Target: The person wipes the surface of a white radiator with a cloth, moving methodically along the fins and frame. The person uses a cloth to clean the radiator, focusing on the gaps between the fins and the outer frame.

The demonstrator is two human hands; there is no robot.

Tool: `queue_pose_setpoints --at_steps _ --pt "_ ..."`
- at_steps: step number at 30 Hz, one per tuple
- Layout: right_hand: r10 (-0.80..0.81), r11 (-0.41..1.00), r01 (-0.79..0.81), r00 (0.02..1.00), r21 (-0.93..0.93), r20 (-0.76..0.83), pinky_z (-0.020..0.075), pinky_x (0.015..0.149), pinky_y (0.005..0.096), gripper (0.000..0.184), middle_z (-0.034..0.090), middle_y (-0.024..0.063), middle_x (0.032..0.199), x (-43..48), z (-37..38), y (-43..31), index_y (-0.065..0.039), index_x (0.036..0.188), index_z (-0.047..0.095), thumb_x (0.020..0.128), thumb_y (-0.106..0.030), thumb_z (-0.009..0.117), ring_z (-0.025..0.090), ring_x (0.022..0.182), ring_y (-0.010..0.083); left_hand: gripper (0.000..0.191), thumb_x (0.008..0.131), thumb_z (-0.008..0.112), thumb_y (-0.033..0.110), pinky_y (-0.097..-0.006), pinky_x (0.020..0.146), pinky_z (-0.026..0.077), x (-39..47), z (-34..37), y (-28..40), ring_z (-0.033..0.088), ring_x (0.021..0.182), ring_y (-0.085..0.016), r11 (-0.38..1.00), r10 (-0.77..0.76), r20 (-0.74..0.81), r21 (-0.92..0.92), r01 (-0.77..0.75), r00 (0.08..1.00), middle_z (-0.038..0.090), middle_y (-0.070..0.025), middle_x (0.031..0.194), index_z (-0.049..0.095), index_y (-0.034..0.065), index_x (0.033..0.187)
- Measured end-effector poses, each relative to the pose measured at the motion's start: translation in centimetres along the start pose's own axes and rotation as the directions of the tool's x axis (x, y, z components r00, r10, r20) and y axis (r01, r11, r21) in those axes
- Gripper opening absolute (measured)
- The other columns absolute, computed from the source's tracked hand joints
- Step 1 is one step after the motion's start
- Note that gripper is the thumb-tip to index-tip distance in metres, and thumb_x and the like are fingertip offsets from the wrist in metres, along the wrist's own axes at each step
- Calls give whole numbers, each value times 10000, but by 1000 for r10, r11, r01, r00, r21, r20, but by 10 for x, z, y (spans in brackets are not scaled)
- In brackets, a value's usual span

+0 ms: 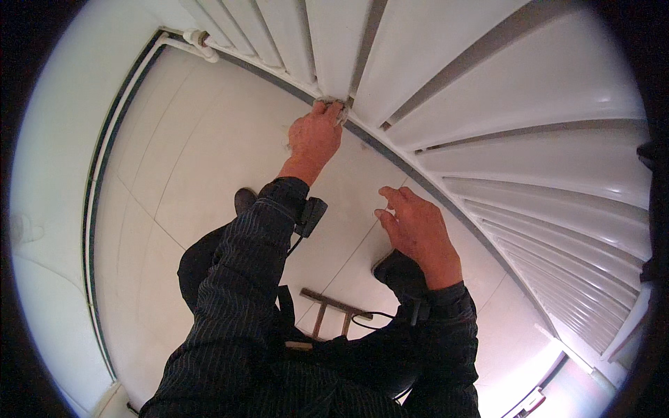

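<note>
Under the fingers of my left hand (316, 137) is a crumpled greyish cloth (339, 108), pressed against the bottom rail of a white radiator (339, 47). My right hand (418, 224) is over the tiled floor (225, 141), to the right of and lower in view than the left. Its fingers are bent and apart, with nothing seen between them. Both forearms wear dark striped sleeves, and a small black device (312, 217) is strapped at the left wrist.
White pipes with a valve (197, 37) join the radiator at upper left and run along the wall's dark skirting. A small wooden stool (334, 305) stands below my body, between my dark shoes. The radiator's columns extend down the right side.
</note>
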State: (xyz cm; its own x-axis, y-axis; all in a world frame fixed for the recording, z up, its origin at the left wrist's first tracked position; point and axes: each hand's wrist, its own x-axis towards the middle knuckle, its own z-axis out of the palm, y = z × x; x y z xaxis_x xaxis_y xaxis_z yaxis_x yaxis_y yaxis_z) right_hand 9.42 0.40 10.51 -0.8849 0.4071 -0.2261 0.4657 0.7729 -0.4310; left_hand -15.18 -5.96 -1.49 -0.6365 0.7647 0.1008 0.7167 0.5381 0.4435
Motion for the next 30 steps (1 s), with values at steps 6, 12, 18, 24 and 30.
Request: queue_pose_setpoints --at_steps 6,12,18,24,30 --pt "19 1000 -19 999 13 37 576 809 438 365 704 145 1071 -3 -2 3 -81 1266 648 928 -203 716 715 936 330 387 904 663 197 -502 865 570 -10 29 24 696 1009 -410 957 -81 -123 -288 42 989 683 -156 1229 649 125 1283" --pt "-7 999 7 1000 50 2 571 817 444 373 699 150 1077 -5 -2 8 -84 1272 641 925 -195 720 712 940 336 403 921 661 224 -483 967 529 -14 42 21 656 1113 -408 879 -196 -143 -463 109 970 682 -197 1229 642 71 1294" --pt "7 1000 -7 1000 27 17 570 812 441 383 695 148 1073 -6 -3 8 -83 1277 631 921 -191 724 712 949 330 380 941 652 179 -474 974 519 -5 26 30 645 1120 -421 881 -173 -182 -468 69 968 676 -205 1240 635 45 1296" --pt "10 999 -11 999 31 33 572 804 440 374 697 144 1058 -8 -6 7 -76 1265 643 920 -197 722 715 940 325 348 927 658 159 -472 972 515 0 10 26 643 1123 -423 841 -125 -228 -540 -19 966 678 -200 1228 659 71 1265" --pt "7 1000 -8 1000 15 16 574 803 438 363 701 152 1068 -7 -5 5 -70 1256 656 921 -195 717 715 925 328 346 881 671 145 -470 973 520 -1 21 14 645 1141 -405 875 -148 -145 -480 62 978 676 -182 1242 680 78 1219"
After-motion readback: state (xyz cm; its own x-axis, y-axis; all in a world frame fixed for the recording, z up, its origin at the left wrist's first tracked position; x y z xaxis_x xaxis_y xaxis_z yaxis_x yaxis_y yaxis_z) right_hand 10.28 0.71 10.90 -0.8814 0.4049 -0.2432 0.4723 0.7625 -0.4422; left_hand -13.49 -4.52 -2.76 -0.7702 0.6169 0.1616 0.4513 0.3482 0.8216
